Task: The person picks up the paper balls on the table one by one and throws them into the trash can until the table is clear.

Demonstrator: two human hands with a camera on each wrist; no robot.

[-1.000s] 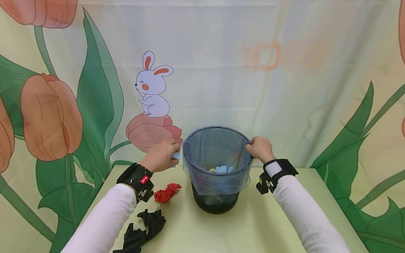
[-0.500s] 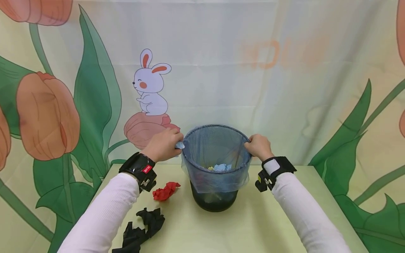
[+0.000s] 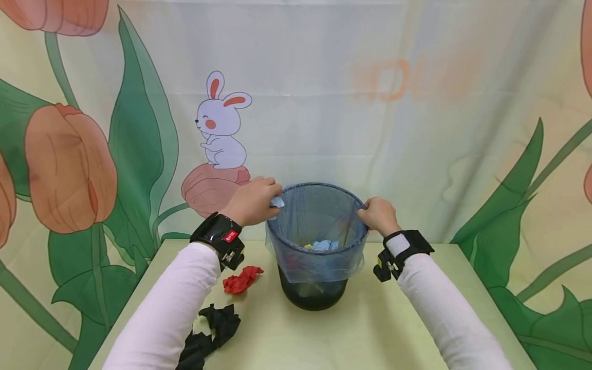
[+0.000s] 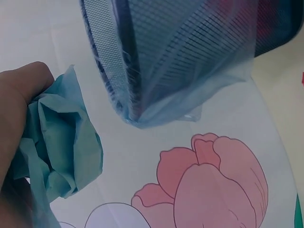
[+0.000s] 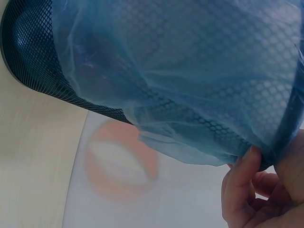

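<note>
My left hand (image 3: 256,200) holds a crumpled piece of light blue paper (image 4: 61,137) beside the left rim of the bin, a little above it. The bin is a black mesh wastebasket (image 3: 313,295) lined with a translucent blue bag (image 3: 319,264) folded over its rim. On the opposite side my right hand (image 3: 380,215) pinches the rim and the bag, thumb and fingers to either side, as the right wrist view shows. Inside the bin lie crumpled blue paper (image 3: 325,245) and a bit of yellow paper (image 3: 308,247).
A crumpled red paper (image 3: 242,280) lies on the table (image 3: 393,329) left of the bin. Nearer the front are crumpled black papers (image 3: 222,325), partly behind the left sleeve. A printed curtain (image 3: 314,103) with flowers and a rabbit hangs behind the table.
My left hand has moved right and slightly up with the blue paper, from left of the bin to its rim. The right hand stays on the rim.
</note>
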